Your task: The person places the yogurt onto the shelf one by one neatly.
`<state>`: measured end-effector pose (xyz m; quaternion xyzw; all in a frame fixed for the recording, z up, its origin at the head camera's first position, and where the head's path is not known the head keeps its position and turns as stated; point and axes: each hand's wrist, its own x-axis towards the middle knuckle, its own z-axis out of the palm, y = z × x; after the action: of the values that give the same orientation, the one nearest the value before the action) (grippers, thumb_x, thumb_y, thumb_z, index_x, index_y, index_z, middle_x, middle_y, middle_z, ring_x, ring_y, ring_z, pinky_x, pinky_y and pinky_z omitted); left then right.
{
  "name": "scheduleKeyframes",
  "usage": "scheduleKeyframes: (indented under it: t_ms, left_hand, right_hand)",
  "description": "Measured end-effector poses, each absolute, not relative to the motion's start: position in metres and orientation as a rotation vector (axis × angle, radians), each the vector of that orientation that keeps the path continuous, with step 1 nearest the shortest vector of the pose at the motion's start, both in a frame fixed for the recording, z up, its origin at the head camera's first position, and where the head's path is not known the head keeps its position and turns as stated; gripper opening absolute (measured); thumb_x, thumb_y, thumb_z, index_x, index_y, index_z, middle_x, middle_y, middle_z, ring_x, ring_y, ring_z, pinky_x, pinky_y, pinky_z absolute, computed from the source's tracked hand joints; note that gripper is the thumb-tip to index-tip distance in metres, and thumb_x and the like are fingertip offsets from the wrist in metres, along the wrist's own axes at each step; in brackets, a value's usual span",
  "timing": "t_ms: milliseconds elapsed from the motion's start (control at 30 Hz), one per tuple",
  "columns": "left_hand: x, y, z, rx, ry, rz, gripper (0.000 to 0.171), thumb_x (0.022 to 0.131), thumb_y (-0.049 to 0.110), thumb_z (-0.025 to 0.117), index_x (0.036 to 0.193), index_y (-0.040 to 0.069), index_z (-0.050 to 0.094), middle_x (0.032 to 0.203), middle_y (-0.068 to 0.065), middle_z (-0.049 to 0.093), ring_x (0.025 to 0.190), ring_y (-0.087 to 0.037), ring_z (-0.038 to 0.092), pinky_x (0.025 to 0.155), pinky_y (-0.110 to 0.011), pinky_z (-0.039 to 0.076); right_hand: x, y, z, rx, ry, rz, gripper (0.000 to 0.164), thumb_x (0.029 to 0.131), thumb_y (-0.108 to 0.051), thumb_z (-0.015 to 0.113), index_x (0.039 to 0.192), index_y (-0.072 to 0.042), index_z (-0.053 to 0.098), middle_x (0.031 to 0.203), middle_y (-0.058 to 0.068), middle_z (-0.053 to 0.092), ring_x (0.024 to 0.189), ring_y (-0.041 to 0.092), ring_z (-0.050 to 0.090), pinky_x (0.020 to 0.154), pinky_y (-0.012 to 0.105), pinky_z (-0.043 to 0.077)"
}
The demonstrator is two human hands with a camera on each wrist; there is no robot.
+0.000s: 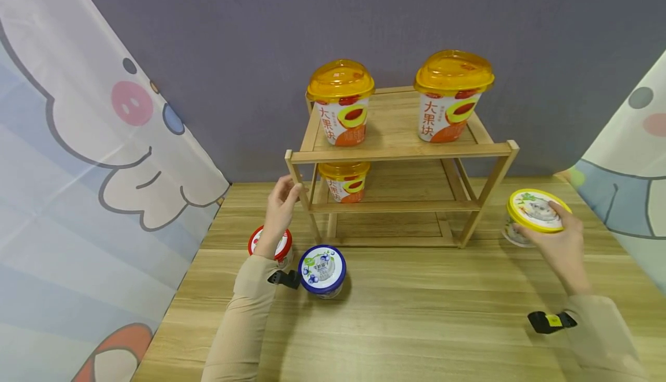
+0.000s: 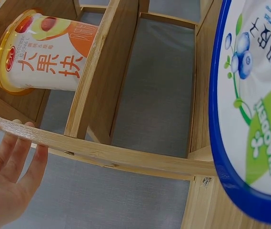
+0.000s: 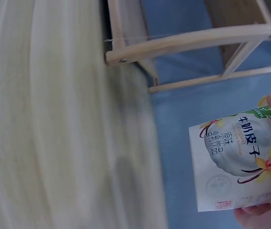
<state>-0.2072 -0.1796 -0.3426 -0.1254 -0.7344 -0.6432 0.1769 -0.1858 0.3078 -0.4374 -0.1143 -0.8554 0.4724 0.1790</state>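
Note:
At the right of the head view my right hand (image 1: 564, 243) grips a yellow-lidded cup (image 1: 536, 211), thumb and fingers around its lid. Vanilla flowers and Chinese lettering show on the cup's side (image 3: 235, 162) in the right wrist view. My left hand (image 1: 283, 203) is at the left post of a wooden shelf rack (image 1: 400, 154), its fairly straight fingers (image 2: 18, 157) touching the post. Just inside that post, an orange-lidded fruit cup (image 1: 346, 188) stands on the middle shelf. Two more orange-lidded cups, left (image 1: 343, 116) and right (image 1: 450, 110), stand on the top shelf.
A blue-lidded cup (image 1: 322, 269) stands on the wooden table (image 1: 416, 318) before the rack's left front. Beside it is a red-lidded cup (image 1: 283, 249), partly hidden by my left wrist. A grey wall (image 1: 250, 52) rises behind; printed curtains (image 1: 88, 139) flank the table.

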Motion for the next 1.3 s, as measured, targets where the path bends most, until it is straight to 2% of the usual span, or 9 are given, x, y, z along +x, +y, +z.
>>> scheduleKeyframes:
  t_ms: [200, 267, 433, 567, 733, 833, 1067, 1167, 1300]
  left_hand:
    - [-0.207, -0.179, -0.343, -0.345, -2.08, -1.815, 0.024, 0.091, 0.0, 0.044, 0.111, -0.013, 0.047, 0.087, -0.015, 0.057, 0.081, -0.012, 0.056, 0.075, -0.027, 0.049]
    - [-0.207, -0.18, -0.343, -0.344, -2.083, -1.81, 0.025, 0.091, 0.0, 0.044, 0.112, -0.014, 0.046, 0.087, -0.016, 0.057, 0.082, -0.015, 0.056, 0.075, -0.027, 0.05]
    - [-0.207, -0.18, -0.343, -0.343, -2.097, -1.8, 0.025, 0.091, 0.001, 0.044, 0.112, -0.013, 0.046, 0.09, -0.026, 0.054, 0.087, -0.028, 0.056, 0.076, -0.03, 0.05]
    - [-0.207, -0.18, -0.343, -0.328, -2.112, -1.797, 0.024, 0.092, 0.002, 0.044, 0.112, -0.01, 0.047, 0.092, -0.027, 0.054, 0.09, -0.035, 0.054, 0.077, -0.032, 0.049]
    - [-0.208, -0.18, -0.343, -0.319, -2.116, -1.802, 0.024, 0.092, 0.003, 0.044, 0.112, -0.009, 0.048, 0.091, -0.022, 0.055, 0.091, -0.035, 0.054, 0.077, -0.032, 0.049]
    - [-0.207, -0.18, -0.343, -0.323, -2.108, -1.803, 0.024, 0.091, 0.002, 0.044, 0.112, -0.01, 0.047, 0.089, -0.017, 0.056, 0.09, -0.033, 0.055, 0.076, -0.031, 0.049]
    - [-0.207, -0.18, -0.342, -0.333, -2.101, -1.804, 0.023, 0.091, 0.002, 0.044, 0.112, -0.009, 0.048, 0.087, -0.013, 0.055, 0.09, -0.035, 0.055, 0.076, -0.03, 0.049]
    - [-0.207, -0.179, -0.342, -0.341, -2.099, -1.804, 0.023, 0.091, 0.001, 0.044, 0.112, -0.01, 0.048, 0.088, -0.015, 0.054, 0.091, -0.038, 0.054, 0.076, -0.03, 0.049]
    - [-0.207, -0.179, -0.342, -0.335, -2.1, -1.794, 0.023, 0.091, 0.001, 0.044, 0.111, -0.01, 0.048, 0.085, -0.008, 0.055, 0.088, -0.03, 0.057, 0.076, -0.03, 0.05]
  right_hand:
    - [-0.174, 0.307, -0.425, -0.306, -2.435, 1.297, 0.08, 0.076, -0.023, 0.069, 0.14, -0.011, 0.024, 0.135, 0.023, 0.016, 0.119, 0.031, 0.02, 0.097, 0.041, 0.025]
    - [-0.168, 0.304, -0.417, -0.291, -2.442, 1.271, 0.08, 0.076, -0.023, 0.07, 0.14, -0.012, 0.024, 0.135, 0.022, 0.016, 0.119, 0.03, 0.019, 0.095, 0.035, 0.026]
    - [-0.15, 0.291, -0.392, -0.27, -2.453, 1.256, 0.082, 0.075, -0.02, 0.071, 0.141, -0.013, 0.023, 0.136, 0.024, 0.015, 0.121, 0.032, 0.016, 0.096, 0.027, 0.024]
    - [-0.141, 0.286, -0.38, -0.316, -2.484, 1.233, 0.083, 0.075, -0.024, 0.07, 0.141, -0.019, 0.021, 0.135, 0.024, 0.017, 0.119, 0.033, 0.017, 0.093, 0.03, 0.026]
    - [-0.131, 0.281, -0.37, -0.312, -2.506, 1.216, 0.085, 0.073, -0.024, 0.072, 0.141, -0.025, 0.021, 0.13, 0.023, 0.02, 0.114, 0.032, 0.021, 0.079, 0.019, 0.027]
    - [-0.127, 0.279, -0.366, -0.277, -2.517, 1.191, 0.087, 0.072, -0.024, 0.074, 0.141, -0.022, 0.021, 0.129, 0.024, 0.021, 0.112, 0.033, 0.023, 0.073, 0.013, 0.027]
    - [-0.116, 0.269, -0.356, -0.202, -2.507, 1.207, 0.086, 0.071, -0.02, 0.074, 0.141, -0.022, 0.023, 0.137, 0.025, 0.018, 0.121, 0.027, 0.021, 0.074, 0.0, 0.024]
    - [-0.113, 0.265, -0.352, -0.171, -2.522, 1.22, 0.086, 0.071, -0.019, 0.075, 0.14, -0.024, 0.024, 0.138, 0.025, 0.018, 0.122, 0.027, 0.022, 0.071, -0.002, 0.025]
    - [-0.111, 0.259, -0.347, -0.142, -2.563, 1.219, 0.087, 0.07, -0.021, 0.076, 0.14, -0.028, 0.024, 0.135, 0.025, 0.021, 0.114, 0.031, 0.027, 0.065, 0.0, 0.027]
